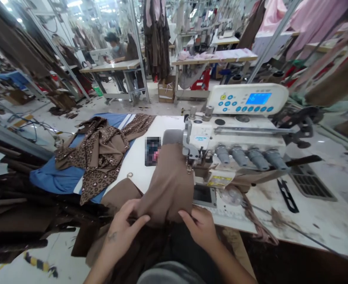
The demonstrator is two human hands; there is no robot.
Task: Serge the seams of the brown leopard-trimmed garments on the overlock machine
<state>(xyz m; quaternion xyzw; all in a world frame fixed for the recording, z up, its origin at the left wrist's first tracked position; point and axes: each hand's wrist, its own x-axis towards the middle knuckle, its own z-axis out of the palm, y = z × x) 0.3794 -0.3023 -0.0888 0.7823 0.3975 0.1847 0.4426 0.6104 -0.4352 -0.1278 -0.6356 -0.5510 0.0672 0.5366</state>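
A brown fabric piece (170, 181) stretches from the needle area of a white sewing machine (235, 134) down to the table's front edge. My left hand (126, 223) grips its lower left edge, thumb on top and the other fingers mostly hidden beneath. At the lower right corner, my right hand (201, 225) pinches the same piece, thumb also on top. The upper right side of the fabric lies against the machine's presser foot area. Another brown piece (123, 192) lies on the table just behind my left hand.
Leopard-print and brown garments (103, 148) lie over blue cloth (55, 177) at the left. Black thread snips (287, 196) rest right of the machine. A phone-like item (152, 151) is behind the fabric. A person (117, 51) sits at a far table.
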